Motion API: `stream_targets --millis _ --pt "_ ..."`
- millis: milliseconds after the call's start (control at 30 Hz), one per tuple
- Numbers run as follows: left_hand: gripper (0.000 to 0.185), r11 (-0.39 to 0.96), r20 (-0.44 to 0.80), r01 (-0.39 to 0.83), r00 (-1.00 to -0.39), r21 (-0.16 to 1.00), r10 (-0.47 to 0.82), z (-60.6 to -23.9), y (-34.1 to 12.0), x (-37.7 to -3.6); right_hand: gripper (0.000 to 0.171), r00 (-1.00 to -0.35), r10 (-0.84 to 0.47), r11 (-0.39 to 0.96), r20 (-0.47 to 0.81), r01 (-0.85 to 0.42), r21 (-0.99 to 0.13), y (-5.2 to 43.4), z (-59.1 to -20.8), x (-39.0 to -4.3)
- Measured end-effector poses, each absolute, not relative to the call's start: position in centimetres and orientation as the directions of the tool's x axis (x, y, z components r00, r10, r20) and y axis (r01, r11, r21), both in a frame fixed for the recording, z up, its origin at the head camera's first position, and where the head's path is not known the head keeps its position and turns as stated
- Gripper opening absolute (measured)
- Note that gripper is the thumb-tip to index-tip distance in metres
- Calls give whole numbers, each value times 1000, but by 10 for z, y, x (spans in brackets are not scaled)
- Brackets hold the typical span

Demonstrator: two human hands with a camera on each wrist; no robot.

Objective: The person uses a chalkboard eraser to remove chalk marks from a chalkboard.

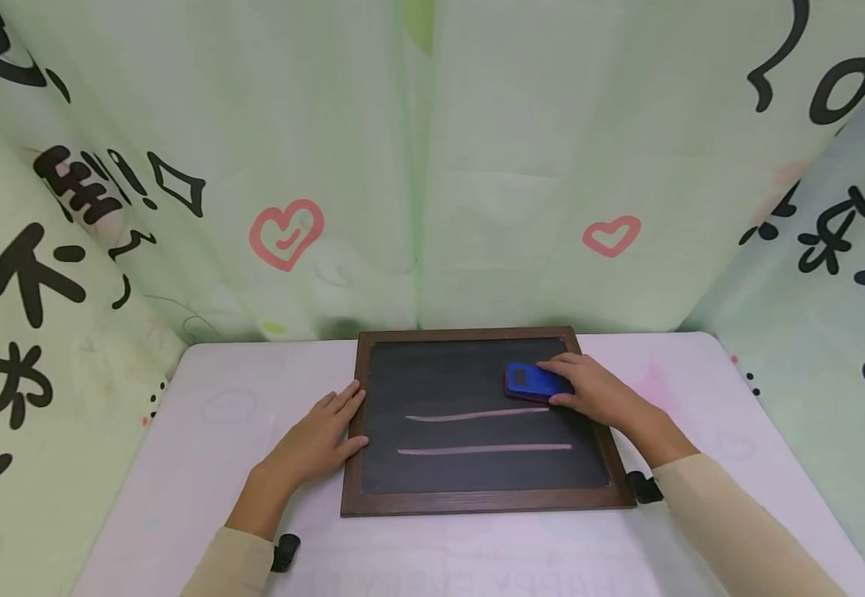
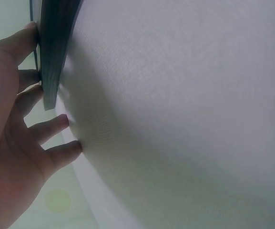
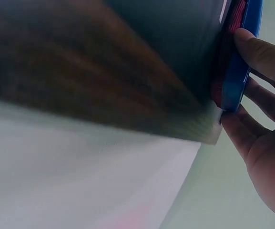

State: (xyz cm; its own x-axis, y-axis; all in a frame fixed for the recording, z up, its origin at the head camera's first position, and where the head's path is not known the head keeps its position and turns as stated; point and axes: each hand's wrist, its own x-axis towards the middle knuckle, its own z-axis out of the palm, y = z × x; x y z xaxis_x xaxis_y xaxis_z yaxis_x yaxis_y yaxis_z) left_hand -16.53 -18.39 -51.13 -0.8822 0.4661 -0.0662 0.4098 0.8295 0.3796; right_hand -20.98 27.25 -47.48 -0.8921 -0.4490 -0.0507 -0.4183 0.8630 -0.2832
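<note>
Surface [image 1: 216,431]: pale pink-white cover, rounded far corners, green printed curtains close around.
On it: wood-framed chalkboard [image 1: 477,501], flat, centred toward far edge.
Board face: two chalk lines [image 1: 477,414]; blue eraser [image 1: 532,382] upper right.

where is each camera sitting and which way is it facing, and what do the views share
Head: worn up high, looking forward and down at the chalkboard on the table; both forearms show, the left hand resting on the frame, the right hand gripping the blue eraser.
Left wrist: low beside the left hand, looking along the table at the chalkboard edge; palm and fingers show.
Right wrist: low beside the right hand, facing the chalkboard; fingers hold the blue eraser.
Shared: all three show the chalkboard.
</note>
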Motion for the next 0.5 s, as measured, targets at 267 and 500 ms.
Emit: stream_targets --millis 267,500 --pt "75 831 -70 411 -881 376 467 -512 -185 -166 61 -888 -453 870 -79 -421 -256 249 -476 -217" --pt "75 830 -65 414 -881 375 469 -512 -185 -166 61 -859 -505 849 -86 -475 -232 227 -474 -223"
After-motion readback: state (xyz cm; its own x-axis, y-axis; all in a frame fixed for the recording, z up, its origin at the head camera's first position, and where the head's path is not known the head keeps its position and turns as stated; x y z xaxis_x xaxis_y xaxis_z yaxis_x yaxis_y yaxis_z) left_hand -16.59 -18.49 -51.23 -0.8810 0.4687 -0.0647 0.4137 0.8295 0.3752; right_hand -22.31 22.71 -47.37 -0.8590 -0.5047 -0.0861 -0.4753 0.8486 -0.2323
